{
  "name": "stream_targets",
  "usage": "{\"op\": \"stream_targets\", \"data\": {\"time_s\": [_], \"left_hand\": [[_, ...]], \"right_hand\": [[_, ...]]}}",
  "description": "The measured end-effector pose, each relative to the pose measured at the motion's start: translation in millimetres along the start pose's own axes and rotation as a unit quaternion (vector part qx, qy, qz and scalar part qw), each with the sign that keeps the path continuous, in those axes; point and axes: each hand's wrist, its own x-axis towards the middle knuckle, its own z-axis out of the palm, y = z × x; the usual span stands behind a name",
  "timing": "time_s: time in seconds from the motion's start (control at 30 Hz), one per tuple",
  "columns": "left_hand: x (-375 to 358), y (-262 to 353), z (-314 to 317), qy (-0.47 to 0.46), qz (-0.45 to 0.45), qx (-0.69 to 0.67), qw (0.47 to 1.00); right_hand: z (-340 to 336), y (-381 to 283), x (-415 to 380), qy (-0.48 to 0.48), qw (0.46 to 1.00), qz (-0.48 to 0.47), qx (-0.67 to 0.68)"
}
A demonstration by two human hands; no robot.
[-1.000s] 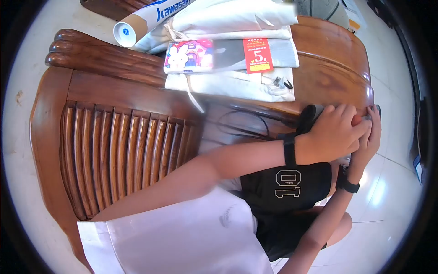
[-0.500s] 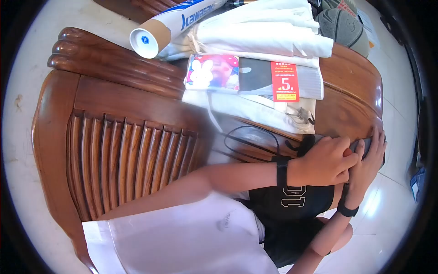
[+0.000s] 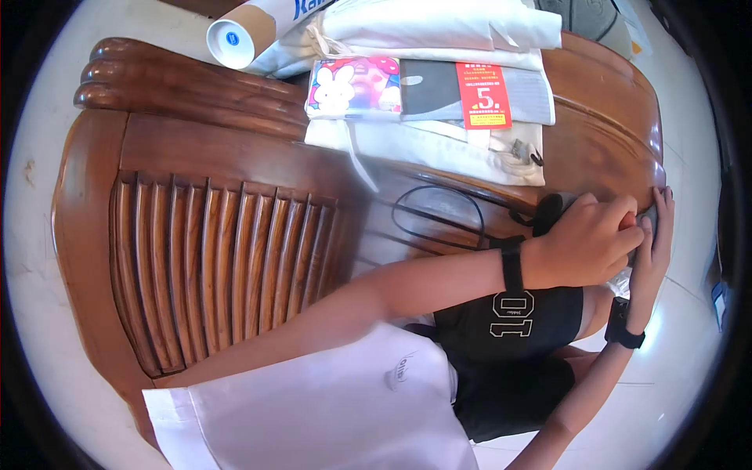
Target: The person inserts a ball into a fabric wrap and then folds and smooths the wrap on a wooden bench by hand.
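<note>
Both hands meet at the right end of the glossy carved wooden bench [image 3: 235, 157]: left hand [image 3: 589, 241] with fingers curled shut over a small dark device [image 3: 648, 219], right hand [image 3: 656, 243] cupping its far edge, fingers wrapped round it. It's mostly hidden; looks rigid, smooth, light, likely slippery, best held by the long edges. A thin black cable [image 3: 439, 215] loops beside it; folded white cloth [image 3: 439, 31], soft, lies behind.
</note>
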Motion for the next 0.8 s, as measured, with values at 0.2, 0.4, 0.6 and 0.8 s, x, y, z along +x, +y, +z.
{"op": "stream_targets", "data": {"time_s": [0.2,0.4,0.6,0.8], "left_hand": [[2,4,7,-0.008,-0.013,-0.014,1.000],[-3,-2,10,-0.006,0.001,-0.040,0.999],[-2,-4,-8,-0.042,0.000,-0.115,0.992],[-7,-15,-27,-0.058,-0.004,-0.108,0.993]], "right_hand": [[13,40,-28,0.097,0.986,0.107,0.083],[21,45,-34,0.136,0.957,0.203,0.158],[21,23,-32,0.163,0.960,0.167,0.155],[24,-18,-6,0.100,0.987,-0.105,-0.075]]}}
